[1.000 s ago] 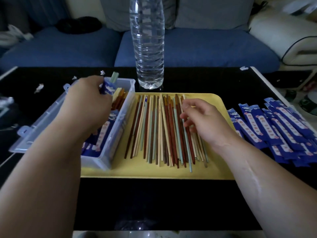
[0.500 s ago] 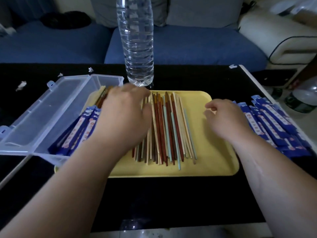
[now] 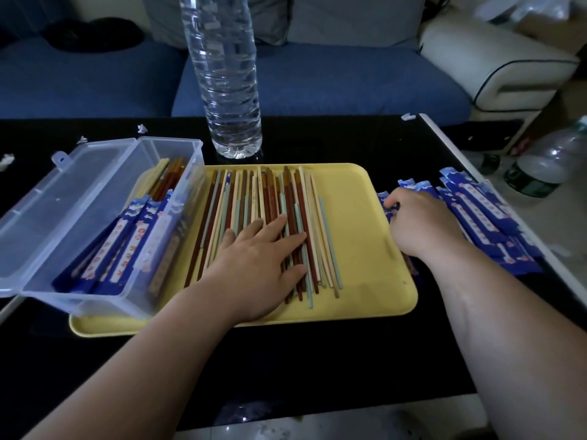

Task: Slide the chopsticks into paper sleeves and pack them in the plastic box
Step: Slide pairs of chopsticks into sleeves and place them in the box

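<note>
Head view: left hand (image 3: 263, 258) is lying flat, fingers straight and spread, on the loose chopsticks (image 3: 241, 201), gripping none of them. Right hand (image 3: 422, 223) is resting on the sleeves (image 3: 476, 211), its fingers curling at the pile's near-left ends; whether they are pinching one cannot be told.

Chopsticks are showing as thin straight sticks in dark brown, red-brown, cream and pale green, packed side by side in a loose row. Their long axes are running from the person toward the far edge, fanning slightly, with uneven near tips. They are lying on the left and middle of the yellow tray (image 3: 365, 217).

Sleeves are showing blue with a white printed strip, piled just beside the tray's right edge on the black table (image 3: 317, 360), pointing away and slightly left.

Clear box (image 3: 178, 147) is sitting partly on the tray's left edge, its lid (image 3: 63, 192) lying open to the left. Sleeved pairs (image 3: 127, 246) are leaning inside it lengthwise, brown and cream ends poking out toward the far wall.

Bottle (image 3: 225, 74) is standing upright beyond the tray, a blue sofa (image 3: 317, 84) behind it.
</note>
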